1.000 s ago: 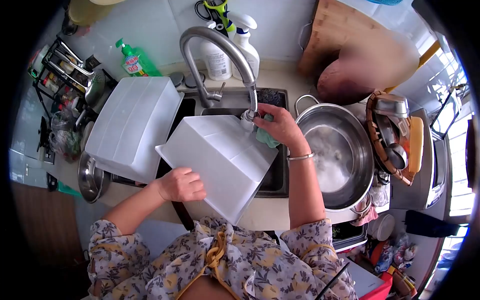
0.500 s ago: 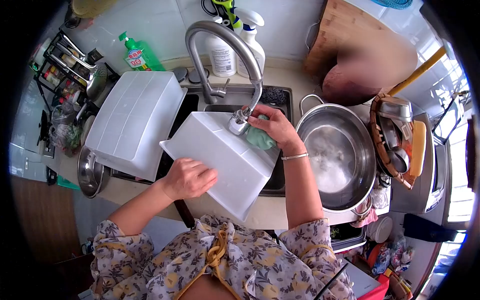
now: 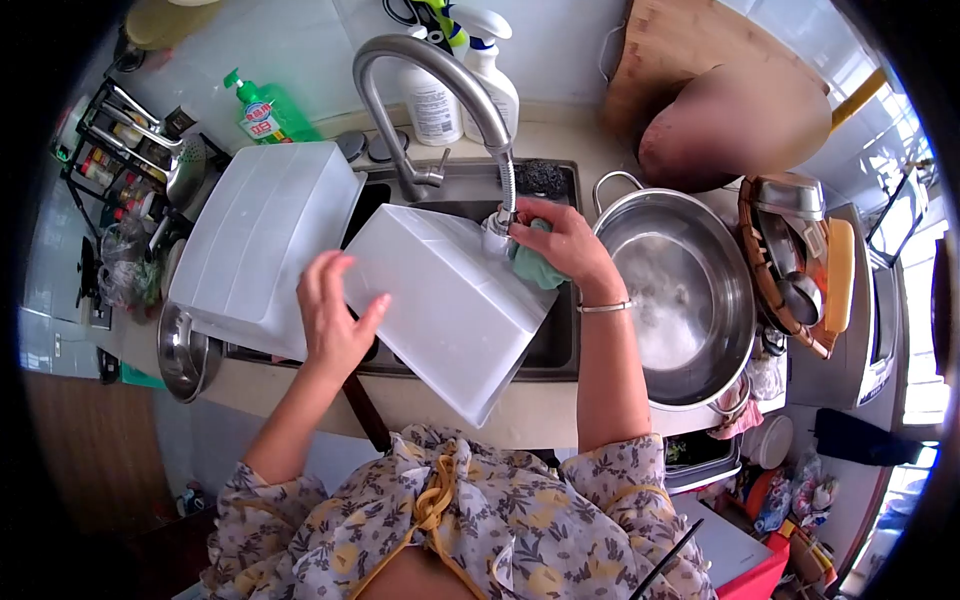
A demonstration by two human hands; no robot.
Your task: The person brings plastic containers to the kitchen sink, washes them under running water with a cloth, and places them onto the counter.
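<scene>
A white rectangular plastic bin (image 3: 455, 300) rests tilted over the sink (image 3: 557, 350). My left hand (image 3: 335, 312) is at the bin's left side, its fingers spread and thumb apart, gripping nothing; whether a fingertip touches the bin I cannot tell. My right hand (image 3: 562, 242) is closed on a green cloth (image 3: 537, 262) at the bin's far right side. Its fingers also reach the spray head (image 3: 497, 232) of the pull-down faucet (image 3: 405, 45). Whether water is running cannot be made out.
A second white bin (image 3: 265, 235) lies upside down to the left. On the right stand a large steel pot (image 3: 690, 375) and a basket (image 3: 755, 265) with metal ware. Behind the sink are a green soap bottle (image 3: 275, 115), a spray bottle (image 3: 490, 90) and a cutting board (image 3: 690, 55).
My left hand has let go of the bin's near edge, moved up and left, and spread its fingers. The spray head and my right hand with the cloth have shifted slightly right.
</scene>
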